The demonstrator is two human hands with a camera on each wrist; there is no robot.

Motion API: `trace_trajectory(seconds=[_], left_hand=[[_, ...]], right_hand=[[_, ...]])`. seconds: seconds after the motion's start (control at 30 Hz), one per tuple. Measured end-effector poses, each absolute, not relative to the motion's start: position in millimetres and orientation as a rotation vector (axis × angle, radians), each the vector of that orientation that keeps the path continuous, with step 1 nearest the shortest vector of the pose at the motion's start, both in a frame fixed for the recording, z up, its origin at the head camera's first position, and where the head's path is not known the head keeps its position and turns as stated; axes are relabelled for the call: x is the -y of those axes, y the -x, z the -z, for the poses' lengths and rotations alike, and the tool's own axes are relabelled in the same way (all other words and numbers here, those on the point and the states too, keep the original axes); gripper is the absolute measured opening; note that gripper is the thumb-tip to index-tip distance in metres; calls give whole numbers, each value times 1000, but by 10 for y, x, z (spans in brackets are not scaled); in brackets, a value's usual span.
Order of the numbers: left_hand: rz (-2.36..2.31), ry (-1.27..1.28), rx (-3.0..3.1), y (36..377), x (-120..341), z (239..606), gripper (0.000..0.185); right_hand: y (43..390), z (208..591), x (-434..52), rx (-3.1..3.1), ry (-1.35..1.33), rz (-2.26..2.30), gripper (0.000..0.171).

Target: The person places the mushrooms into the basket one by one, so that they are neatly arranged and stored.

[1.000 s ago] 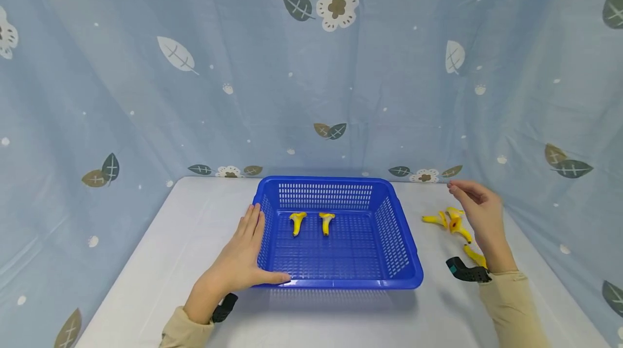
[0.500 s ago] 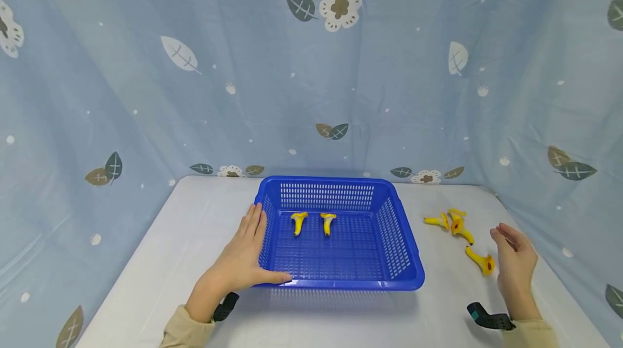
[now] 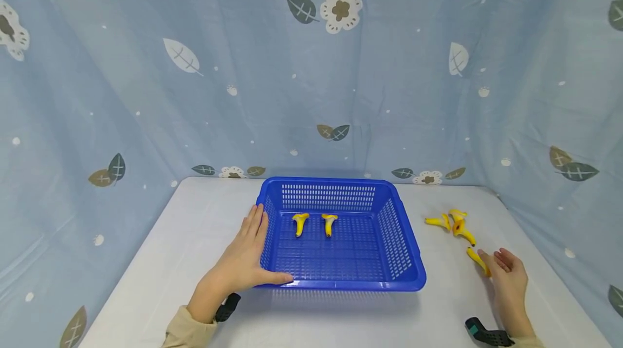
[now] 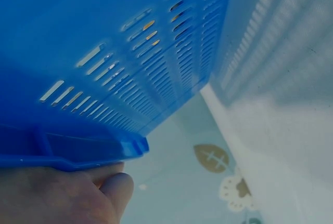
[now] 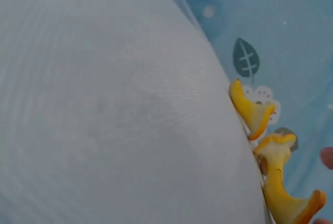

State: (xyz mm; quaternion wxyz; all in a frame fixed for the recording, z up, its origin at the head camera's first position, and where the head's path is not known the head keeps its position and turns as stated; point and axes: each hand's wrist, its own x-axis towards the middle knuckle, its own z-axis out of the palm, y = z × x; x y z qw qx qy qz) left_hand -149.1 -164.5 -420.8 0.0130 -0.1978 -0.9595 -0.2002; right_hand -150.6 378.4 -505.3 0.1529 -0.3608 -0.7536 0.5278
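A blue slotted plastic basket (image 3: 336,284) holds two yellow trumpet-shaped mushrooms, one at left (image 3: 300,223) and one at right (image 3: 329,224). My left hand (image 3: 240,261) rests on its near left corner, fingers straight along the left rim and thumb along the front rim. In the left wrist view that hand (image 4: 62,195) lies at the basket's rim (image 4: 78,164). My right hand (image 3: 508,283) is over a single yellow mushroom (image 3: 476,259), partly covering its cap end, thumb and fingers apart. Whether it touches the mushroom I cannot tell.
Beyond my right hand lie three more yellow mushrooms (image 3: 439,222), two of them against each other; the right wrist view shows mushrooms (image 5: 252,110) close up. A white table (image 3: 204,207) carries everything. A blue patterned curtain (image 3: 272,93) hangs behind it.
My right hand first moved right and toward me, away from above the mushroom group, then came left over the nearest loose mushroom. The left hand stays on the basket.
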Motion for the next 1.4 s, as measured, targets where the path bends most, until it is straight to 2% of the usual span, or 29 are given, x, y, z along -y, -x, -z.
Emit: trace_trajectory(seconds=[0.47,1.4], left_hand=[[639,620,3013,1466,1625,4239,141],[593,609,2999,1495,1639,4222,145]], right_hand=[[1393,5300,-3791,2324,985,-1136,53],[1423,5252,-3741,2328,870,-1129,42]])
